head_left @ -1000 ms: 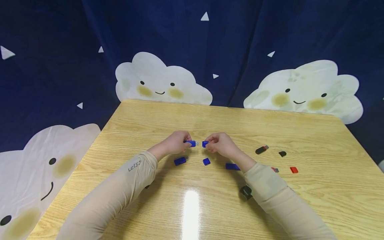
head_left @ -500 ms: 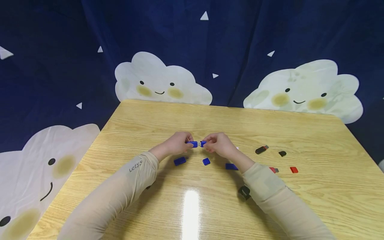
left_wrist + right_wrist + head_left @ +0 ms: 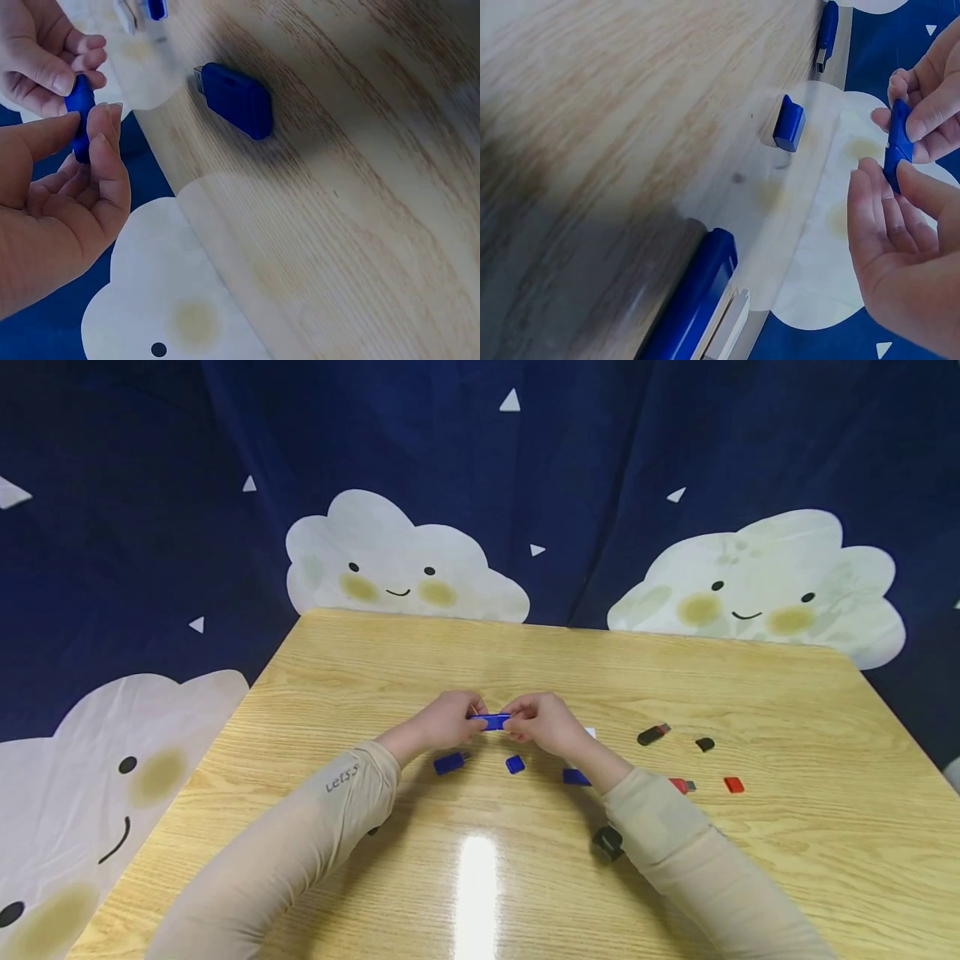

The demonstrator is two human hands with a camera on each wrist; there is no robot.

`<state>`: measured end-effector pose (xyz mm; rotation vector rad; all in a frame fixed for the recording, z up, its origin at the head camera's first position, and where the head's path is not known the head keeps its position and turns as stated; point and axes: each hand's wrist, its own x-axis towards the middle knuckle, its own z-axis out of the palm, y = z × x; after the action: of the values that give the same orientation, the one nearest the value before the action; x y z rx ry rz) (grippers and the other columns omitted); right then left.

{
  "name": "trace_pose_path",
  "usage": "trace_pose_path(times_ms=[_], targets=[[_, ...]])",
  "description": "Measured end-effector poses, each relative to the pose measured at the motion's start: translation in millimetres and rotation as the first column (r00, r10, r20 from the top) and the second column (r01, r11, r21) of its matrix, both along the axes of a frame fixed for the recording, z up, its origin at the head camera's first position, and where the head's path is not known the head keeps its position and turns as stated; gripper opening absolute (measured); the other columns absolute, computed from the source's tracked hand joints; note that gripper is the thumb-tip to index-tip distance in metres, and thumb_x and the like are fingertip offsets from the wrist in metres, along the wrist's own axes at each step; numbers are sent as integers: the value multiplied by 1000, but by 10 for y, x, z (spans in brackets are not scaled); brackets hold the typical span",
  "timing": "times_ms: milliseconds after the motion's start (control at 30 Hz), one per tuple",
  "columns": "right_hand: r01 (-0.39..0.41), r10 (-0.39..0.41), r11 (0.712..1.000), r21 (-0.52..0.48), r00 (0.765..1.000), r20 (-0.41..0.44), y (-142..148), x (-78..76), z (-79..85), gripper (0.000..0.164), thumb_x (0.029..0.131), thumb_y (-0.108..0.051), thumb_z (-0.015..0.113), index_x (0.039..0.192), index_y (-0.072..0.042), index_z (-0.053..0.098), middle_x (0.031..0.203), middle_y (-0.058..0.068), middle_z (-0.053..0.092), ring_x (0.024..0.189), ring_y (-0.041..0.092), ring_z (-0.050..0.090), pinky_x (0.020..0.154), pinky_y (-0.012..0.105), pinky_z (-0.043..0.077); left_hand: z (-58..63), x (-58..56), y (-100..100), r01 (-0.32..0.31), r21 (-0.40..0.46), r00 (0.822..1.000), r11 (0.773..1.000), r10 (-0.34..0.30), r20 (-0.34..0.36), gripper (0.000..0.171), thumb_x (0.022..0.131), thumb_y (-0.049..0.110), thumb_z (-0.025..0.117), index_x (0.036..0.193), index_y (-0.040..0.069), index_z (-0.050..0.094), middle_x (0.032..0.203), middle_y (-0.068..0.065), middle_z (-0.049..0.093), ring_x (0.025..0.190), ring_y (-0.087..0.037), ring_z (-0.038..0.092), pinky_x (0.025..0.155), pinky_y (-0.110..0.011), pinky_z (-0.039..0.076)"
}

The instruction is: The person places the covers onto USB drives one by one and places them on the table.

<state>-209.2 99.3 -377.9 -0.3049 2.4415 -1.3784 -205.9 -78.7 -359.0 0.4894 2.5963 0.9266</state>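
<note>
A person's left hand (image 3: 447, 719) and right hand (image 3: 551, 725) pinch opposite ends of a blue USB stick (image 3: 493, 722) above a wooden table (image 3: 405, 652) — likely light, stiff and slightly slick, best held by its broad faces near each end.

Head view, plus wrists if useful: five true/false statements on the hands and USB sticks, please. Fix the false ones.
1. The left hand and right hand both pinch the held blue stick. True.
2. A bare metal plug shows between the hands. False: only blue casing shows there.
3. The loose blue cap lies on the table. True.
4. The red cap is on the red stick. False: the red cap lies apart from the red stick.
5. The black-and-red stick has its plug covered. False: its plug end is exposed.
</note>
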Motion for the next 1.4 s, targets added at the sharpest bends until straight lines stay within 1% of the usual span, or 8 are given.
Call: trace_pose_path(times_ms=[100,233,400,500,667,867,1067,1400], targets=[[0,0,1000,-9,1000,-11,1,0,-4,20,89,-2,59,105,9,63,90,25,67,69,14,63,73,36,56,1,0,6,-13,9,1000,1000,13,7,12,93,10,56,93,-1,60,89,-19,69,61,-12,58,52,-16,38],[-3,3,1000,-18,999,-34,3,19,10,19,89,-1,59,104,9,64,88,25,67,72,19,65,72,35,56,11,-5,11,-38,35,999,999,37,38,13,93,9,56,94,-2,61,91,-19,68,59,-8,55,53,-15,39],[-7,6,1000,-20,998,-57,9,44,31,18,89,-1,59,103,9,64,89,26,68,76,26,67,70,32,56,11,-8,16,-72,73,995,995,66,72,13,92,8,56,96,-3,61,95,-20,68,59,-8,56,56,-16,44],[-12,11,1000,-20,998,-69,16,45,33,18,89,-1,58,103,9,65,91,27,67,78,29,68,71,34,56,18,-7,23,-82,89,994,993,74,86,14,92,8,56,97,-4,61,96,-20,67,60,-9,58,57,-17,46],[-11,10,1000,-18,998,-67,24,47,44,18,89,0,58,103,9,65,91,26,68,79,30,68,73,37,56,39,5,28,-78,101,994,992,70,81,13,92,7,57,96,-4,61,94,-20,67,60,-10,59,57,-17,47],[-13,13,1000,-1,997,-76,25,54,49,18,90,-1,58,103,8,65,88,25,67,80,34,66,72,35,56,59,22,46,-79,102,996,992,74,59,12,90,6,59,94,-5,62,88,-18,68,56,-8,57,55,-17,46],[-9,9,1000,-7,998,-64,25,58,58,18,89,-1,58,104,8,65,86,26,67,82,35,67,73,36,56,68,34,55,-82,109,995,991,76,59,11,90,5,58,94,-5,62,91,-22,68,55,-7,57,54,-16,44],[7,-7,1000,-4,998,-55,34,58,50,18,89,-1,58,104,8,65,87,24,67,82,33,67,74,37,56,85,44,76,-93,103,995,990,87,56,11,89,5,59,93,-5,63,91,-23,69,57,-14,61,52,-16,43]])
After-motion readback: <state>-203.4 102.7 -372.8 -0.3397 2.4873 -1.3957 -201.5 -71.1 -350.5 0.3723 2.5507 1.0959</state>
